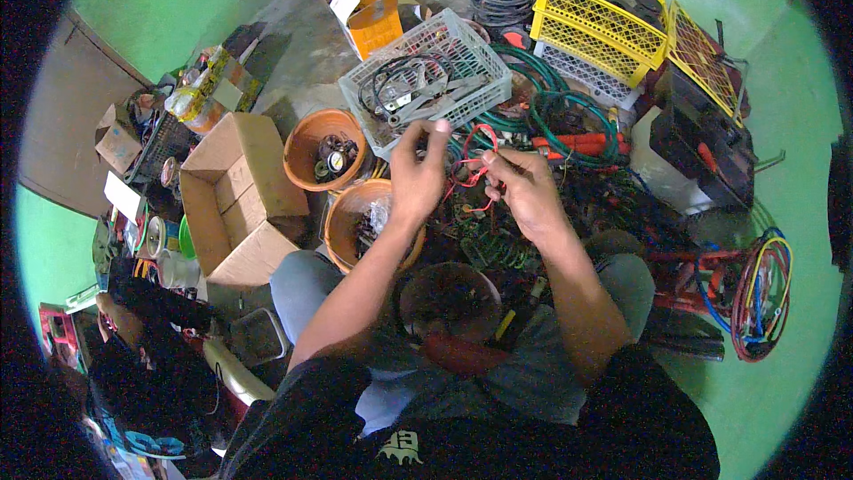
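Between our two hands, one red wire [473, 161] lies in loops, its long axis roughly fore-and-aft, its top bend pointing away from us. Our right hand [528, 188] pinches it; our left hand [418, 180] is half-curled, its grip unclear. Two orange pots [297, 163] stand leftward.

The grey floor [306, 53] carries an open cardboard box [272, 160], two orange pots [304, 144] and an orange carton [377, 28]
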Demonstrator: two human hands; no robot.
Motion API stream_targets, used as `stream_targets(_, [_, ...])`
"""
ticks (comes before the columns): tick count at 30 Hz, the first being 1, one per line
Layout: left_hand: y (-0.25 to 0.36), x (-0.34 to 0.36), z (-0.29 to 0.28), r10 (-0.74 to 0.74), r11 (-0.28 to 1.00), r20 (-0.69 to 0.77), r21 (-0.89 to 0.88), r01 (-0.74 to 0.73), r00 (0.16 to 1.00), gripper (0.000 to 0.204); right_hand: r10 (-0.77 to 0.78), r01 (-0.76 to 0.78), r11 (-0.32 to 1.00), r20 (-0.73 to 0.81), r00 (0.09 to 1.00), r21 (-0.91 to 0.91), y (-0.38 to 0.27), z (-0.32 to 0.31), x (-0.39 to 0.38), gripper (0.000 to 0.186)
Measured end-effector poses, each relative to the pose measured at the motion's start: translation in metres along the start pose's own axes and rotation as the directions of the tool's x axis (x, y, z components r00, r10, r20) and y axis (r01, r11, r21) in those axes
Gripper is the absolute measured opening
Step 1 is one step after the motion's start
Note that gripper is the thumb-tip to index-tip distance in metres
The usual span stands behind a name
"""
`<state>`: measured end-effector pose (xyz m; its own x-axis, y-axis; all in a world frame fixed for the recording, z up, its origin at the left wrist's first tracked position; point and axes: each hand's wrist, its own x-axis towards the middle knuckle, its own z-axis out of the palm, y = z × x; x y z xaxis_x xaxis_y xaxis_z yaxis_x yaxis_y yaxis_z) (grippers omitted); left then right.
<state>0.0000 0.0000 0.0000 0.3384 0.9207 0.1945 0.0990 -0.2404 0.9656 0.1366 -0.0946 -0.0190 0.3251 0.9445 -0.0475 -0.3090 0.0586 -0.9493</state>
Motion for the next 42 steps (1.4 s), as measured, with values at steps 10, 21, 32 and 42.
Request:
stream_targets(10, [0.012, -0.004, -0.006, 0.003, 0.99, 0.314, -0.138, 0.042, 0.949, 0.035, -0.045, 0.015, 0.992, -0.233, 0.972, -0.128, -0.018, -0.001, -0.001, 0.023])
stream_targets(21, [0.015, 0.006, -0.025, -0.002, 0.703, 0.521, -0.607, 0.371, 0.854, 0.069, -0.038, -0.003, 0.996, -0.473, 0.88, -0.086, -0.013, -0.021, 0.012, 0.024])
stream_targets(32, [0.034, 0.006, -0.032, -0.319, 0.894, 0.61, -0.06, 0.444, 0.725, 0.058, -0.07, 0.026, 0.995, -0.497, 0.865, -0.094, -0.016, -0.018, 0.008, 0.02])
stream_targets(42, [0.027, 0.022, -0.063, -0.181, 0.32, 0.362, -0.857, 0.403, 0.914, 0.039, -0.048, 0.12, 0.991, -0.712, 0.701, 0.052, -0.021, -0.041, 0.01, 0.02])
